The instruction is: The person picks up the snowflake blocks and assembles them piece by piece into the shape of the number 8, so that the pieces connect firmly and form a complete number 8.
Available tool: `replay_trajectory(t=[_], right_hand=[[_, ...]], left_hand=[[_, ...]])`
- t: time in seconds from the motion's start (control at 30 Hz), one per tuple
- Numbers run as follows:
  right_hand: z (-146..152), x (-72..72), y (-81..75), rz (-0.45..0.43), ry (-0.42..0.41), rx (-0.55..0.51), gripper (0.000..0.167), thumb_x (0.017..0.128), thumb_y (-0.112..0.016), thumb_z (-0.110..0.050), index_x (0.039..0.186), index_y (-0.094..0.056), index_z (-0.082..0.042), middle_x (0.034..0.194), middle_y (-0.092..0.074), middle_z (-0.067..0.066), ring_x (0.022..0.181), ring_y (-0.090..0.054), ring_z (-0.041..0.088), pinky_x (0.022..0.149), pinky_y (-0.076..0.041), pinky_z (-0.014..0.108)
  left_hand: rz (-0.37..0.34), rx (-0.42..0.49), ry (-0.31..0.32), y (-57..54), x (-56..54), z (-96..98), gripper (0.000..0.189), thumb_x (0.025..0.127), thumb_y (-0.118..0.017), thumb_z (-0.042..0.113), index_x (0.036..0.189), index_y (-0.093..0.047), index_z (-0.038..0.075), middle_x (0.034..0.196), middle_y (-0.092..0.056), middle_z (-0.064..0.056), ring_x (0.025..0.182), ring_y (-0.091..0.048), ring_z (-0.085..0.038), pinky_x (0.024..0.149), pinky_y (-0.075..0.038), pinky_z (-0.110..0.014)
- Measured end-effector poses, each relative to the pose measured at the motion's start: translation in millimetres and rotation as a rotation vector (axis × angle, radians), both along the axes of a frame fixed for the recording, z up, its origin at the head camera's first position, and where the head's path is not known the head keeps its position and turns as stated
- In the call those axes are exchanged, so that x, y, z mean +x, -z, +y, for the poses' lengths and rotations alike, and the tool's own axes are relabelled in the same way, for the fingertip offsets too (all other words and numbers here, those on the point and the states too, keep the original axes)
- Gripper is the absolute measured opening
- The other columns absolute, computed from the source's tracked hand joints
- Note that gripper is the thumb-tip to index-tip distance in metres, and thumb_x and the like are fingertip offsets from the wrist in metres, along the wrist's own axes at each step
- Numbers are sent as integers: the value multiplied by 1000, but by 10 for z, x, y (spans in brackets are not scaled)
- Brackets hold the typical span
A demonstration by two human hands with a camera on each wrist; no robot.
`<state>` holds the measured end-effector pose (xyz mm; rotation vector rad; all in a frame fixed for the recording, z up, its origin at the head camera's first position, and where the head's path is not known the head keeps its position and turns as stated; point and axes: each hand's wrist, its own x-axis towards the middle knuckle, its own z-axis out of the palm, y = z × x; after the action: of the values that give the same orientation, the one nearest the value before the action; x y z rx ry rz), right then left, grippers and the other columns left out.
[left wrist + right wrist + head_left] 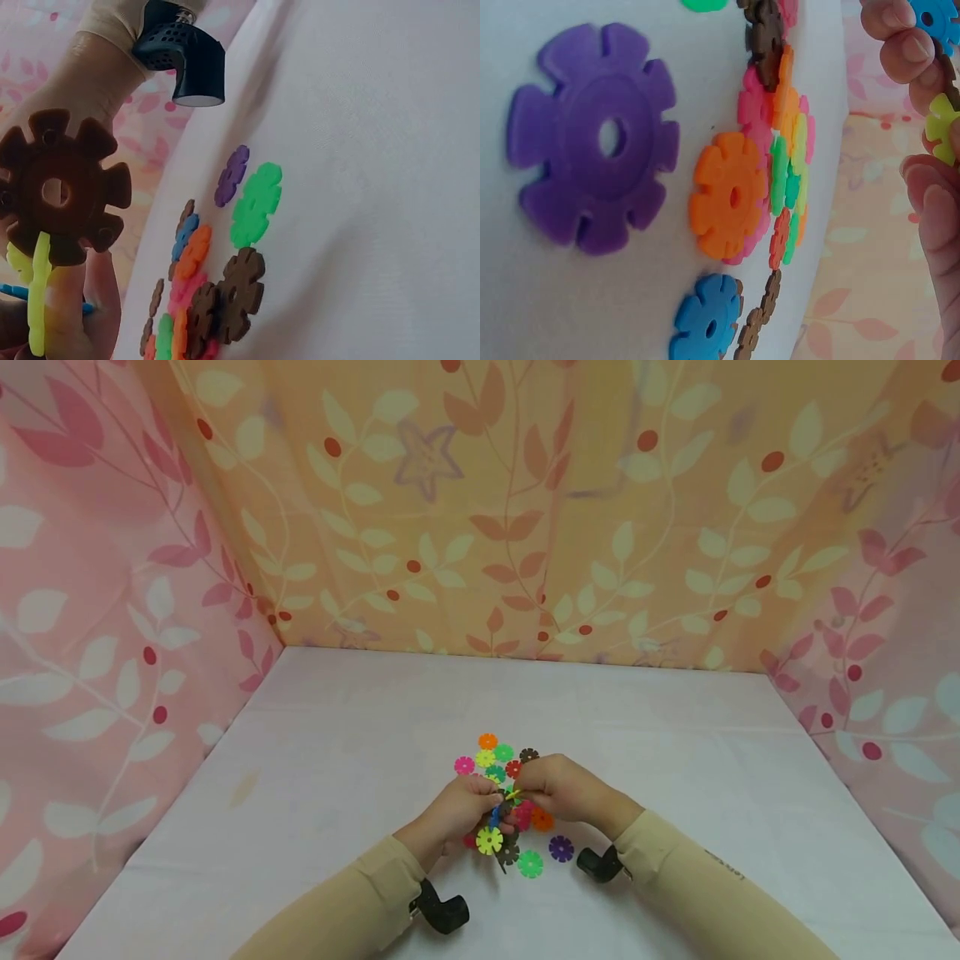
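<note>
Between both hands is a cluster of notched plastic flower discs slotted together. My left hand [463, 806] grips it; a brown disc [90, 187], an edge-on yellow disc [39, 300] and a blue disc [932, 16] show in it. From the right, my right hand [566, 789] pinches a yellow disc [941, 127] at the cluster. In the head view, another yellow disc [489, 841] hangs below the left fingers. Fingers hide part of the joints.
Loose discs lie on the white table [337, 735] under and beyond the hands, among them a purple disc [561, 848], a green disc [530, 864] and an orange disc [729, 195]. Patterned curtains [510, 510] stand behind and at both sides. Black wrist cameras [442, 910] hang beneath the sleeves.
</note>
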<state>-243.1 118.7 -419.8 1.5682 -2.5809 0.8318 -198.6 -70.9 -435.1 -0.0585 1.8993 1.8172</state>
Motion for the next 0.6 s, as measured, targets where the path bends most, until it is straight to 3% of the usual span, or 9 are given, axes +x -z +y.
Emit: replay_trajectory(t=[0.33, 0.6], right_hand=[[29, -51, -115, -84, 14, 79, 5, 83, -66, -9, 80, -70, -9, 75, -65, 0, 65, -51, 3, 69, -49, 19], [-1, -82, -78, -162, 32, 125, 7, 85, -64, -11, 83, -71, -11, 77, -64, -8, 66, -52, 2, 67, -49, 19]], left_hand=[[-2, 54, 71, 24, -11, -31, 28, 96, -47, 18, 100, -61, -6, 87, -69, -15, 80, -68, -24, 68, -54, -32], [-21, 79, 74, 76, 2, -82, 30, 95, -48, 20, 99, -60, -7, 87, -69, -16, 78, -68, -24, 59, -54, -26]])
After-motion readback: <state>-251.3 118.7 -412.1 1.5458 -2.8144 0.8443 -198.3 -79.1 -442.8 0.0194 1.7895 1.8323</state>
